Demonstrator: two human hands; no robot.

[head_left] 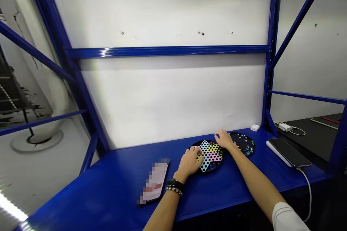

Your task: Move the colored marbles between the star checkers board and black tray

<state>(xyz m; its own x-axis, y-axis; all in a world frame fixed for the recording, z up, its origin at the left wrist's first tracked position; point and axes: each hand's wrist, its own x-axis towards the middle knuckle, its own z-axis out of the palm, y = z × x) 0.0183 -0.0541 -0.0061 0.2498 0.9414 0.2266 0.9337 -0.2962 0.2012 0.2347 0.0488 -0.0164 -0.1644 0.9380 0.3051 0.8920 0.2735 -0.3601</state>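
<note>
A round black Chinese checkers board point(210, 155) with a pastel star of coloured points lies on the blue shelf point(116, 184). My left hand point(190, 161) rests on the board's left edge, fingers curled down onto it; a watch and bead bracelet sit on that wrist. My right hand point(224, 139) lies at the board's far right edge, fingers bent and spread, between the board and a second round black tray point(244, 143) that holds several coloured marbles. Whether either hand pinches a marble is too small to see.
A blurred flat phone-like item point(155, 182) lies left of my left arm. A phone on a white power bank point(287, 152) with a cable sits at the right. A small white box point(255, 127) stands near the blue upright. White wall behind.
</note>
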